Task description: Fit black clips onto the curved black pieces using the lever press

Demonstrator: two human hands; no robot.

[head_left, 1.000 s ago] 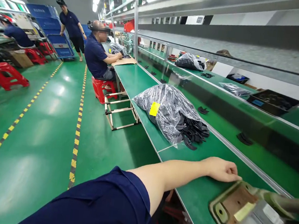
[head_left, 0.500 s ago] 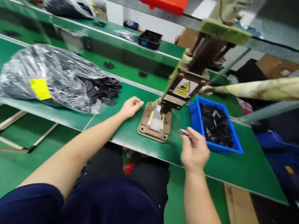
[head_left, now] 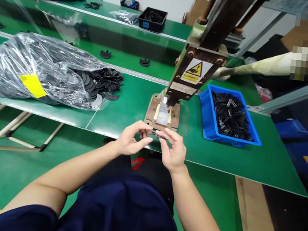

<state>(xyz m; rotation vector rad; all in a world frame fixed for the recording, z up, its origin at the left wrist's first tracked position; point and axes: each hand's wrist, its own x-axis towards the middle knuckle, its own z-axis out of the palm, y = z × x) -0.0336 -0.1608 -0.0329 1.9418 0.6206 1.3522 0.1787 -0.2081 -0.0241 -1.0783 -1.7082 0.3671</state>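
Just in front of the press base, my right hand (head_left: 174,151) pinches a small dark narrow piece (head_left: 157,135) between thumb and fingers. My left hand (head_left: 133,139) is at the piece's left end, thumb and fingers apart around it; whether it touches is unclear. Behind both hands is the bench press (head_left: 191,71), with a warning label on its head. Its brown base plate (head_left: 150,115) carries a light metal fixture (head_left: 163,116) under the punch. On the right stands a blue bin (head_left: 209,134) of small narrow black pieces (head_left: 232,116).
A clear plastic bag (head_left: 38,66) with a yellow label lies on the left, black crescent pieces (head_left: 102,82) spilling out. Behind are a few crescents (head_left: 144,62) and a black tray (head_left: 150,27). A padded pole (head_left: 272,65) crosses the right side. The green bench (head_left: 115,120) ends near my body.
My right hand has moved left from beside the blue bin, bringing the dark piece. My left hand has come right and nearer to meet it. The view has tilted down and closer.
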